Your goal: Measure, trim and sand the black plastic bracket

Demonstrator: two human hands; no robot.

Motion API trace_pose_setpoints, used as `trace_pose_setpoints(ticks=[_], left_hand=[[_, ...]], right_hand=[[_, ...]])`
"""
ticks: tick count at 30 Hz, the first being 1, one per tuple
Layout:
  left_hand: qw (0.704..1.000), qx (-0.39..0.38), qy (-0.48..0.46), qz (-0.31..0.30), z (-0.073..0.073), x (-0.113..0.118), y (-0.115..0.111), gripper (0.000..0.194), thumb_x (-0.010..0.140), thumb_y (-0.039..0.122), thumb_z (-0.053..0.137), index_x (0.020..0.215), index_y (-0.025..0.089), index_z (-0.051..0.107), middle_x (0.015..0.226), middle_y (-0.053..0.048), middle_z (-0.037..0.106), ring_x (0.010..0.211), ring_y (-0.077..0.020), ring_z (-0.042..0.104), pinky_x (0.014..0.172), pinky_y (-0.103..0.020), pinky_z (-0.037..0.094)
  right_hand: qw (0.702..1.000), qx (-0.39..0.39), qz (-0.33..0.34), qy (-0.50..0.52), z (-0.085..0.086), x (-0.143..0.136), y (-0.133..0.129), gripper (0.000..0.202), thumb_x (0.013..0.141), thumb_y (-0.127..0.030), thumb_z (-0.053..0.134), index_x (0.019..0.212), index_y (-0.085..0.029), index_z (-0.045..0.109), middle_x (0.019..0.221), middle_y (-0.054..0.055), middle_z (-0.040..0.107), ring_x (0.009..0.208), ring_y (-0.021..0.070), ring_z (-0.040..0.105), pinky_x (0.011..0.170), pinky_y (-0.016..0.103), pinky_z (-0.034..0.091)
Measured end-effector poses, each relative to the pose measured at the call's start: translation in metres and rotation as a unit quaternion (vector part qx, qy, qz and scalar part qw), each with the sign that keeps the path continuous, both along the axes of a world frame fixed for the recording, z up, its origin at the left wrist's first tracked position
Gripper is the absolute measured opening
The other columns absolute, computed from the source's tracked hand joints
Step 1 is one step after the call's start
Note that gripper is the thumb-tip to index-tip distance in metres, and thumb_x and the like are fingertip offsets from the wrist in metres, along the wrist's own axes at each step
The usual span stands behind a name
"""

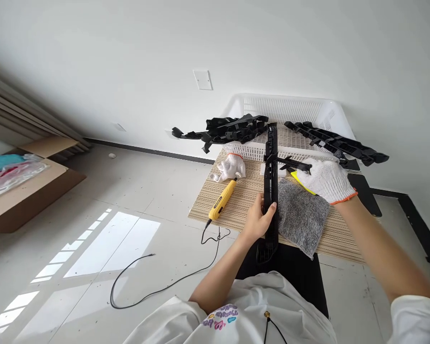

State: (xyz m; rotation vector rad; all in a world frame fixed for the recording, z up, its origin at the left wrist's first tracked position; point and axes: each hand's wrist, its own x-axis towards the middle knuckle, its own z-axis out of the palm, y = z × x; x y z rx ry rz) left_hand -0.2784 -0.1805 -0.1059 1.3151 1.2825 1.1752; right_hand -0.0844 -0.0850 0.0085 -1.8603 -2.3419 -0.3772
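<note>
My bare left hand point(260, 219) is closed around the lower half of a long black plastic part point(271, 181), held nearly upright in front of me. A short arm sticks out from it to the right, reaching my right hand point(324, 180). That hand wears a white knitted glove with an orange cuff and is closed on a yellow-edged tool point(302, 182); the glove hides most of the tool, so its kind is unclear. Beneath the right hand lies a grey cloth point(303, 215) on the striped board point(249, 203).
Behind stands a white plastic basket point(290, 102), with black plastic parts point(232, 128) across its left side and more point(344, 142) on its right. A white glove point(232, 167) and a yellow corded power tool point(222, 199) lie left. A cardboard box point(32, 191) stands far left.
</note>
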Motion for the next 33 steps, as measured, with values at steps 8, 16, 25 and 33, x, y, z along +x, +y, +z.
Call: trace_pose_setpoints(ticks=[8,16,25,33], left_hand=[[0.999,0.011,0.048,0.002,0.000,-0.001,-0.002,0.017,0.097,0.043,0.060,0.099,0.028,0.052,0.087,0.000,0.070,0.077,-0.0202,0.067,0.071,-0.031,0.047],[0.999,0.025,0.040,0.001,-0.007,0.001,0.002,0.016,0.097,0.039,0.060,0.099,0.026,0.052,0.088,0.000,0.072,0.076,-0.0178,0.068,0.070,-0.028,0.047],[0.999,0.022,0.029,-0.020,-0.005,-0.001,0.004,0.024,0.096,0.047,0.060,0.100,0.024,0.056,0.086,0.000,0.069,0.071,-0.0151,0.061,0.066,-0.026,0.044],[1.000,0.007,0.017,-0.016,-0.001,0.000,0.003,0.025,0.095,0.045,0.063,0.103,0.022,0.061,0.088,-0.001,0.069,0.076,-0.0162,0.062,0.068,-0.027,0.044]], right_hand=[[0.999,0.038,-0.015,0.017,-0.020,-0.002,-0.026,0.061,0.090,-0.070,0.046,0.102,-0.019,0.079,0.068,0.015,0.072,0.069,0.0355,0.071,0.056,0.036,0.027],[0.998,0.001,-0.051,0.030,-0.013,-0.004,-0.048,0.056,0.095,-0.064,0.044,0.107,-0.020,0.077,0.079,0.017,0.075,0.077,0.0355,0.072,0.059,0.035,0.031],[0.999,-0.043,-0.013,-0.014,-0.005,0.002,-0.029,0.069,0.099,-0.061,0.041,0.155,-0.021,0.050,0.081,0.013,0.076,0.076,0.0318,0.072,0.062,0.034,0.041],[0.994,-0.027,0.044,-0.093,-0.013,0.005,-0.019,0.086,0.102,-0.051,0.034,0.168,-0.003,0.007,0.089,0.017,0.077,0.077,0.0290,0.071,0.063,0.032,0.039]])
